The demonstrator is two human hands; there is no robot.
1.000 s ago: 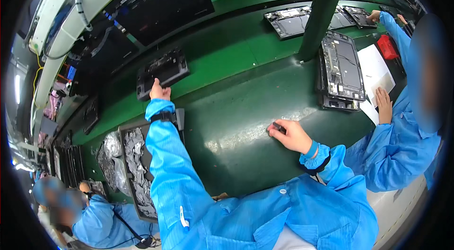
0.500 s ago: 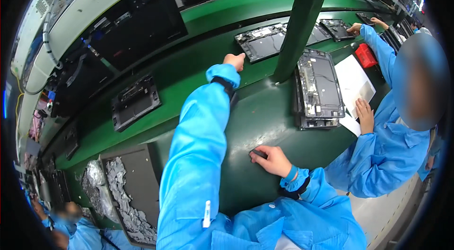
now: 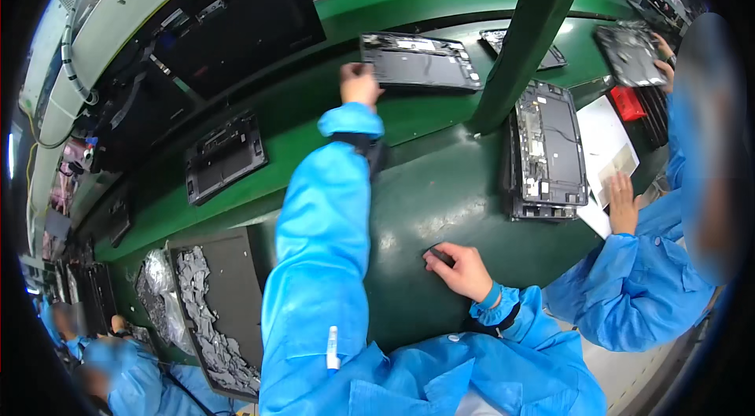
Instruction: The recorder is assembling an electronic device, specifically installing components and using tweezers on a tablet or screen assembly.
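— What does your left hand (image 3: 359, 84) have?

— Your fingers are closed on the near left corner of a flat dark rectangular device panel (image 3: 421, 62), its open side up with a pale strip along the far edge. It lies on the raised green conveyor belt (image 3: 314, 113), just left of the slanted green post (image 3: 523, 38).

— Any trays or stacks about?

— At your lower left a dark flat tray (image 3: 232, 282) holds a heap of crumpled grey film scraps (image 3: 200, 314). To your right, a stack of dark open panels with exposed innards (image 3: 546, 152) sits on the dark green worktop (image 3: 425, 196), with white sheets of paper (image 3: 602, 137) just beside it. Another dark grey panel (image 3: 224, 156) rests further left on the belt, well apart from yours.

— How is your arm?

— Your left arm, in a blue sleeve (image 3: 322, 227), stretches straight forward across the worktop to the belt.

— And your right hand (image 3: 460, 268)?

— It rests on the worktop near your body, fingers curled together; it may cover something small and dark, but you cannot tell what. A co-worker's hand (image 3: 623, 200) lies flat on the paper at your right.
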